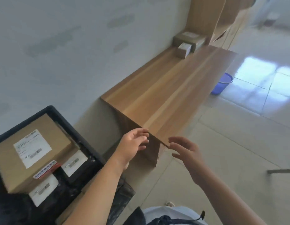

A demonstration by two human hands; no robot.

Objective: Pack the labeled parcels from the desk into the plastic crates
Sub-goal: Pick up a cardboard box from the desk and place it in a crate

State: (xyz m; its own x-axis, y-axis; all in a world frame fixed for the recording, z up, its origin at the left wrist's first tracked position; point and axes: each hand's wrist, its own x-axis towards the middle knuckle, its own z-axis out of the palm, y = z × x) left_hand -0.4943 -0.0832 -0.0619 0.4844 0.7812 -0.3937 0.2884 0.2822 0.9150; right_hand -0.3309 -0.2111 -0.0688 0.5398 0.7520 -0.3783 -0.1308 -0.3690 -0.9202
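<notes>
A black plastic crate (63,116) at the lower left holds a large brown parcel (9,161) with a white label, and smaller labeled parcels (74,163) lie beside and under it. Far along the wooden desk (172,91), by the wall, sit a bigger brown parcel (188,38) and a small one (183,50) in front of it. My left hand (134,143) and my right hand (186,153) hover empty near the desk's near corner, fingers relaxed and spread.
A blue plastic bucket (222,83) stands on the tiled floor past the desk's right edge. Wooden cabinets (222,18) rise behind the desk's far end. A white wall runs along the left. A thin bar (280,171) shows at the right edge.
</notes>
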